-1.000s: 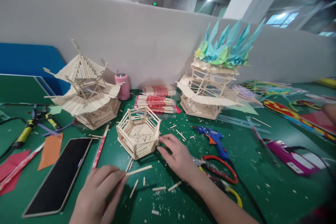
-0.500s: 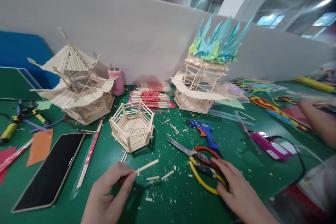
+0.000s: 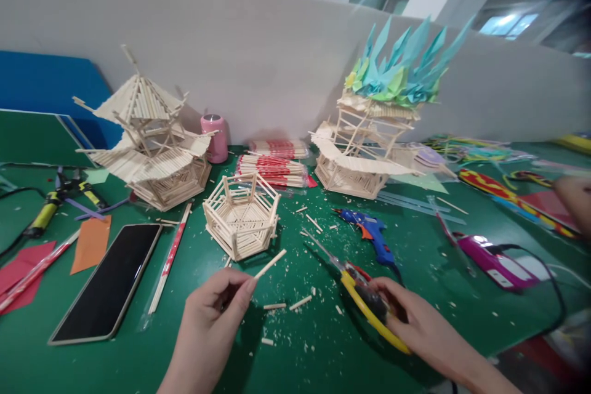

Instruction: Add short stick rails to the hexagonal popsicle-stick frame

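Pinched between the thumb and fingers of my left hand (image 3: 219, 314) is a short wooden stick (image 3: 271, 263), its free end pointing up to the right. My right hand (image 3: 415, 317) grips scissors (image 3: 364, 305) with long pointed blades and yellow, red and black handles, tilted above the table. Just beyond my left hand stands a six-sided open basket-like frame (image 3: 240, 221) of wooden sticks. Small cut pieces, among them a stick piece (image 3: 301, 303), lie between my hands.
Behind are a stick pagoda (image 3: 157, 154), a pink can-shaped object (image 3: 215, 138), stick bundles (image 3: 272, 171) and a paper-topped stick model (image 3: 364, 160). A blue glue gun (image 3: 369, 228) lies right of centre, a phone (image 3: 108, 283) left. Another person's hand (image 3: 572, 200) shows at far right.
My right hand has lifted and turned the scissors, so they now show more edge-on. My left hand holds the stick at a steeper slant. The whole view has shifted.
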A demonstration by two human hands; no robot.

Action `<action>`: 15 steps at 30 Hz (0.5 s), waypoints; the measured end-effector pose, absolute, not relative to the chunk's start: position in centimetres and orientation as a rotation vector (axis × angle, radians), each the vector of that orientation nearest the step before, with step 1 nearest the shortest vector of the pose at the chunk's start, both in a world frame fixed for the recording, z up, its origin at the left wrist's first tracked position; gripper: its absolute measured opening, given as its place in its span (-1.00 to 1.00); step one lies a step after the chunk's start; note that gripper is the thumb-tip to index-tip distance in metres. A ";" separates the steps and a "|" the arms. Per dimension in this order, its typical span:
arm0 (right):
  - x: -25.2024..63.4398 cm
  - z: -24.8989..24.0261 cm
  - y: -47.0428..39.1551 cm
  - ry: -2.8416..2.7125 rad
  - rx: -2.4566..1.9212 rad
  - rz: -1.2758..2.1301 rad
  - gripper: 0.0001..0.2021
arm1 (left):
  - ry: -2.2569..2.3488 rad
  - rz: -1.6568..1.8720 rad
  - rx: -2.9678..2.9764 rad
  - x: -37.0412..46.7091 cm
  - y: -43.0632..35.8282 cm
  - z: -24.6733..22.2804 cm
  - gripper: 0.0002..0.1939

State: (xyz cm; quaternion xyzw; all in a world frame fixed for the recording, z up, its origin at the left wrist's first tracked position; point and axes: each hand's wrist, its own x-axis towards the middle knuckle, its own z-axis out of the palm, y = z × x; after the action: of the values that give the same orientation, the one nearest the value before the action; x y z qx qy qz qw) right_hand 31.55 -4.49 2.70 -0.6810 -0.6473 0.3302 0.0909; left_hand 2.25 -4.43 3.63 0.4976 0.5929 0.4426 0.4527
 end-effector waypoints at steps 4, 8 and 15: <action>31.3 2.8 -5.9 -1.585 -1.590 1.388 -0.70 | 1.438 1.094 1.193 2.8 -4.1 4.2 -0.77; 29.3 2.1 -7.0 -1.457 -1.480 1.366 -0.57 | 1.425 1.118 1.166 2.9 -3.9 4.5 -0.74; 26.1 0.7 -6.4 -1.486 -1.539 1.162 -0.70 | 1.397 1.162 1.126 2.9 -3.8 4.9 -0.75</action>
State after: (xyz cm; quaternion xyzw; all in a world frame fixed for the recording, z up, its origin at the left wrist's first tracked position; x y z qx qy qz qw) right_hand 26.07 -6.37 0.70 -0.5932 -0.5724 0.4479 0.3462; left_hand 2.87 -3.81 4.90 0.4619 0.5727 0.4765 0.4812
